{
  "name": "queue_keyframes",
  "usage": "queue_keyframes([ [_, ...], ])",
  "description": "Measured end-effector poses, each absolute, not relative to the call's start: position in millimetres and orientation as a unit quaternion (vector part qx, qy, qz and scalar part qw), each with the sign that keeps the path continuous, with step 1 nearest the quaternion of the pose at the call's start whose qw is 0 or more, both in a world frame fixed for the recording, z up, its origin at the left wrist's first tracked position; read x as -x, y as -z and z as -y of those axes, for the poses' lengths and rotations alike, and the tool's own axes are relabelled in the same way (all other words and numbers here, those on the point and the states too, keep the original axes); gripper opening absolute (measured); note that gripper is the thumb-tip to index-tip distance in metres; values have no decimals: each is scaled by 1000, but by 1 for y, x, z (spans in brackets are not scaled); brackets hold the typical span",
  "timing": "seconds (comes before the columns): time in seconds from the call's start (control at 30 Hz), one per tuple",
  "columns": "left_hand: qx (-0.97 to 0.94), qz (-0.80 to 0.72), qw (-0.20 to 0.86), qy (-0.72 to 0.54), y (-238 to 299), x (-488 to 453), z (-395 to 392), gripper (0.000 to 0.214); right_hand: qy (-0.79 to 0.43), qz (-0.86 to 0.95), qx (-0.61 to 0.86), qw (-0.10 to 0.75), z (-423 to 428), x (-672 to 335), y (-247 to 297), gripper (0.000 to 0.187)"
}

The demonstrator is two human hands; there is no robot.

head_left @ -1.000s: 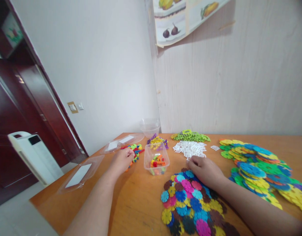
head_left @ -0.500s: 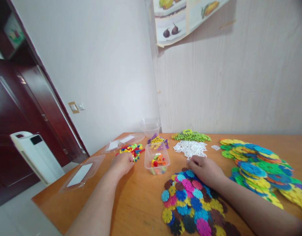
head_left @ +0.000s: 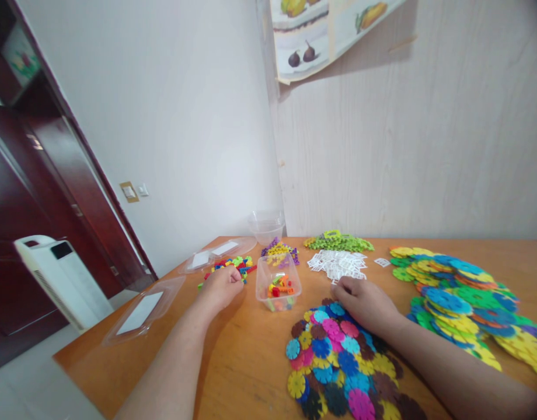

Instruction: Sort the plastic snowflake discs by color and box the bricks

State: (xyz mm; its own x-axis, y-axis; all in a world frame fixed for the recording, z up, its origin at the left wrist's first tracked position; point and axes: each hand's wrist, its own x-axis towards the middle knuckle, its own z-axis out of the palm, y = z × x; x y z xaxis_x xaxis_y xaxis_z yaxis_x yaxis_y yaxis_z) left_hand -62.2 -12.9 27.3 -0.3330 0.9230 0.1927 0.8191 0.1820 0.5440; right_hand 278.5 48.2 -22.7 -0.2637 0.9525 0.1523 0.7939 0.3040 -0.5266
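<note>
My left hand (head_left: 225, 286) is closed at the near side of a heap of small red, yellow, green and blue plastic bricks (head_left: 232, 265). Whatever its fingers may hold is hidden. Just right of it stands a clear plastic tub (head_left: 262, 294) with some orange, red and green bricks inside. My right hand (head_left: 365, 300) lies curled on the far edge of a pile of colourful notched discs (head_left: 334, 367). Its fingertips are tucked under, near a heap of flat white plastic pieces (head_left: 338, 265), and I cannot see anything in them.
Clear lids (head_left: 170, 291) with white labels lie along the table's left edge. Stacked empty tubs (head_left: 267, 226) stand against the wall. Purple and yellow pieces (head_left: 280, 251), green pieces (head_left: 347, 242) and large colourful discs (head_left: 452, 300) cover other parts of the table (head_left: 233, 361).
My left hand has shifted slightly right, from over the brick heap toward the tub, still closed. My right hand stays in place. The view has turned very slightly.
</note>
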Motion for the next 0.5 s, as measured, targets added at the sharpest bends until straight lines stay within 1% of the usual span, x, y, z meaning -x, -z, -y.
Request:
queue_keyframes([
  [0.1,-555,-731,134,-374,-35,48,15,11,-174,777,563,223,-49,-278,23,38],
  [0.23,-547,-681,162,-459,-44,32,19,26,-172,776,564,224,-49,-278,22,38],
  [0.37,-558,-642,197,-487,-46,22,20,33,-171,775,566,223,-47,-278,21,38],
  [0.5,-584,-617,225,-477,-43,20,19,40,-170,776,566,223,-47,-278,21,37],
])
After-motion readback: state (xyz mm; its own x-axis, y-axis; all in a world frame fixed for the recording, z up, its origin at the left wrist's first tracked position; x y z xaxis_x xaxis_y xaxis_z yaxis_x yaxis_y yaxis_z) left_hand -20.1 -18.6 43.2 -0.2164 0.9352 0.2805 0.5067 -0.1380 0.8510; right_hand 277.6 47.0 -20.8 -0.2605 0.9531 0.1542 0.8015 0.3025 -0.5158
